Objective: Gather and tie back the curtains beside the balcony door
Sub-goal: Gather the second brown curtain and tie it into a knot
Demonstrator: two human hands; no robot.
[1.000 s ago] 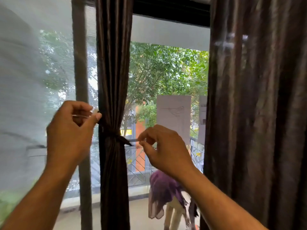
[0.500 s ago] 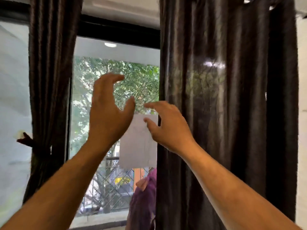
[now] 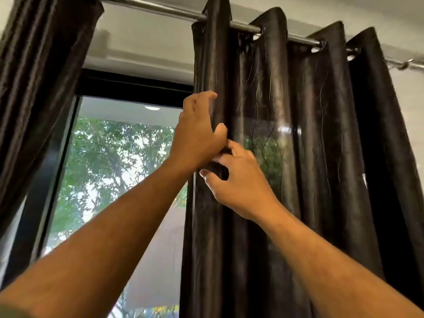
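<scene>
The dark brown right curtain (image 3: 302,138) hangs spread out on its rings along the metal rod (image 3: 160,8). My left hand (image 3: 197,136) is raised to the curtain's left edge, with the fingers curled over that edge and the thumb against the fabric. Just below it, my right hand (image 3: 241,180) pinches a fold of the same edge between thumb and fingers. The left curtain (image 3: 41,72) hangs gathered at the far left; its tie is out of view.
Between the two curtains stands the black-framed balcony door (image 3: 114,171), with green trees behind its glass. A white wall and ceiling run above the rod. A rod bracket (image 3: 405,64) sits at the far right.
My view has swung right and upward, away from the tied left curtain. Both hands let go of the tie, crossed over in the air, and now hold the right curtain's left edge.
</scene>
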